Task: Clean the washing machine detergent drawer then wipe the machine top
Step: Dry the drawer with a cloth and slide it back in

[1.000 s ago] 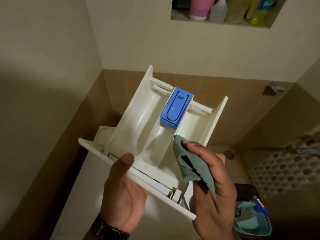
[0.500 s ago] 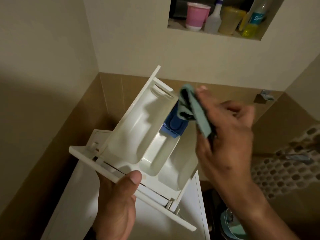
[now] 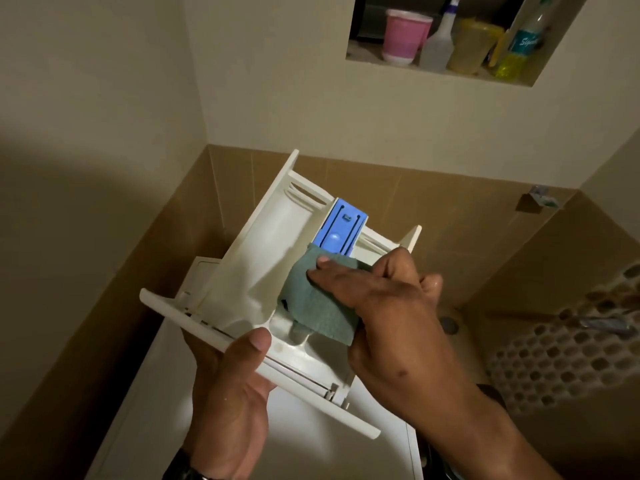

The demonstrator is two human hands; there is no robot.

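A white detergent drawer (image 3: pixel 263 251) with a blue insert (image 3: pixel 341 232) is held in the air above the white washing machine top (image 3: pixel 304 441). My left hand (image 3: pixel 228 396) grips its front panel from below, thumb on the upper edge. My right hand (image 3: pixel 384 299) holds a green cloth (image 3: pixel 318 303) and presses it with straight fingers into the drawer's middle compartment, just below the blue insert. The cloth covers part of the compartment floor.
A wall niche (image 3: pixel 440 74) above holds a pink cup (image 3: pixel 403 39), a spray bottle (image 3: pixel 438 43) and other containers. Tan tiled walls close in behind and at the left. A honeycomb-patterned white basket (image 3: pixel 561 351) stands at the right; a floor drain (image 3: pixel 450 323) lies beyond the machine.
My right hand with the cloth went up to the blue insert, then came back down into the middle compartment. The drawer has tilted and shifted slightly in my left hand.
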